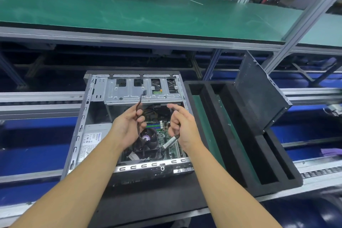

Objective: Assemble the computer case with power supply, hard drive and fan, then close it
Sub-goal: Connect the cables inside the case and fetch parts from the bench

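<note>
Over the open case [148, 165], the left hand [129, 127] pinches a black cable [140, 100] and the right hand [182, 126] grips a second cable [171, 142], both hanging slack above the fan [148, 139], where a loose loop could probably snag the blades.

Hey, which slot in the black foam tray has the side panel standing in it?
The rightmost slot, farthest from the computer case. The dark side panel stands tilted in its far end; the two slots to its left have no panel.

Computer case [77, 135] lying open; power supply [91, 140] inside left, fan [150, 141] at centre; dark side panel [259, 94] propped upright beside.
</note>
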`<state>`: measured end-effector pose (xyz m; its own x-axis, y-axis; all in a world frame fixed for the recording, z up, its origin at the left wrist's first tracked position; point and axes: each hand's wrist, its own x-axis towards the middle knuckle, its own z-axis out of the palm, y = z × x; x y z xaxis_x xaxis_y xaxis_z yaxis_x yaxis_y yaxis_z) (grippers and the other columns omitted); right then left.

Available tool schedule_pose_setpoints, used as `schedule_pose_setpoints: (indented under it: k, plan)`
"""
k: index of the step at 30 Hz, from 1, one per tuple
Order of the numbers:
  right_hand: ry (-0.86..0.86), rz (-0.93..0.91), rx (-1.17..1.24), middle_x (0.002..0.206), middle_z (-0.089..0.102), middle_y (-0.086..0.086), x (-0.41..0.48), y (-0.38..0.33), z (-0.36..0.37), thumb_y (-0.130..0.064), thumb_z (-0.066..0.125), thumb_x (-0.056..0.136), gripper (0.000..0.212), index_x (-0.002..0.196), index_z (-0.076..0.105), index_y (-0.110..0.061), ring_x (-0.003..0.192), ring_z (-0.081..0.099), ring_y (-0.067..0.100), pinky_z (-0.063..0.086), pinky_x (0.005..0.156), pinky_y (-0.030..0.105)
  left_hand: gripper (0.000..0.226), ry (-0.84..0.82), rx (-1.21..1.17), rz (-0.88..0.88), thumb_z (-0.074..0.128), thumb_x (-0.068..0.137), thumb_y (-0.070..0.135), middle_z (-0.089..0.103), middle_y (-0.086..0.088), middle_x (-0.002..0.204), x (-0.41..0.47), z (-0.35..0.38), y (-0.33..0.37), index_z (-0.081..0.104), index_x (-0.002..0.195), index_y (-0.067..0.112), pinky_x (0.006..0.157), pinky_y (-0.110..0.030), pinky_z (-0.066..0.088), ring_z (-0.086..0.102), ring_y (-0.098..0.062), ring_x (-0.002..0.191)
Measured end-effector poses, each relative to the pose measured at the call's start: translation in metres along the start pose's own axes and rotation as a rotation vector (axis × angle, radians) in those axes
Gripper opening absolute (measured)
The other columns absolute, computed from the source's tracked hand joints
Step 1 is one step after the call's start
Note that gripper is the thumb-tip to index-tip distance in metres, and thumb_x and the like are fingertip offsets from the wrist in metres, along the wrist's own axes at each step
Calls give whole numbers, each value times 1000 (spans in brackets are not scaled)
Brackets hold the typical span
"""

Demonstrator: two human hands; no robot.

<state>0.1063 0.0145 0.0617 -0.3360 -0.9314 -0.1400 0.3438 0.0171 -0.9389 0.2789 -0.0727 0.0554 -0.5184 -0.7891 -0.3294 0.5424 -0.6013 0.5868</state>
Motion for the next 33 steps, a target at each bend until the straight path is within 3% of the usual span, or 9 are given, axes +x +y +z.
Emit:
schedule_pose_setpoints:
  k: [2, 6, 8, 13, 18, 23, 29, 33]
  plan:
    - [-1, 70, 95, 63, 32, -3, -1, -4, 4, -17, 50, 97, 23, 103, 72, -15, 47, 27, 11, 33, 39, 24, 24, 24, -28, -32, 41, 100, 15, 39, 2, 72, -1, 1, 1, 64, 104, 11, 48, -23, 38, 33, -12, 57]
    - [-33, 167, 210, 62, 32, -2, -4, -12, 6, -14, 54, 99, 15, 89, 65, -13, 47, 26, 12, 20, 43, 26, 23, -13, -13, -35, 54, 97, 35, 30, 5, 68, -2, 5, 1, 66, 95, 16, 46, -22, 32, 27, -11, 56]
    - [-76, 185, 248, 64, 41, 0, -6, -14, 6, -11, 48, 104, 16, 97, 63, -9, 50, 34, 12, 30, 43, 26, 30, -53, -9, -10, 52, 97, 45, 28, 6, 64, -4, 6, 0, 65, 89, 19, 45, -21, 32, 26, -10, 53]
    - [-93, 139, 380, 81, 63, 6, -7, -16, 5, -8, 40, 108, 22, 115, 61, -6, 65, 56, 14, 52, 60, 26, 47, -25, -187, 19, 40, 97, 55, 23, 8, 48, -3, 1, 7, 61, 72, 20, 39, -20, 18, 12, -9, 46]
    - [-122, 108, 476, 87, 62, 1, -6, -16, -2, -14, 45, 107, 20, 112, 64, -15, 64, 50, 13, 46, 56, 25, 41, -154, -60, -153, 41, 98, 48, 14, 9, 50, -8, 6, 1, 67, 87, 18, 33, -17, 20, 9, -8, 40]
    - [-223, 130, 542, 76, 50, -2, -6, -15, -6, -13, 43, 103, 30, 93, 72, -16, 58, 39, 13, 38, 53, 25, 40, -393, 52, -340, 37, 100, 48, 14, 8, 51, -13, 7, 0, 62, 90, 20, 35, -17, 25, 11, -9, 38]
    - [-208, 168, 406, 70, 45, -1, -4, -13, -3, -15, 45, 101, 23, 100, 68, -13, 55, 35, 12, 36, 49, 25, 39, -447, 93, -338, 37, 101, 46, 15, 7, 53, -11, 5, 0, 63, 93, 17, 39, -19, 20, 12, -9, 39]
    - [-136, 197, -97, 62, 42, -9, -6, -7, 8, -32, 57, 99, 25, 113, 67, -14, 51, 31, 8, 29, 46, 23, 37, -274, 496, -3, 46, 96, 46, 20, 7, 54, -7, 10, -13, 65, 85, 16, 42, -18, 18, 14, -10, 43]
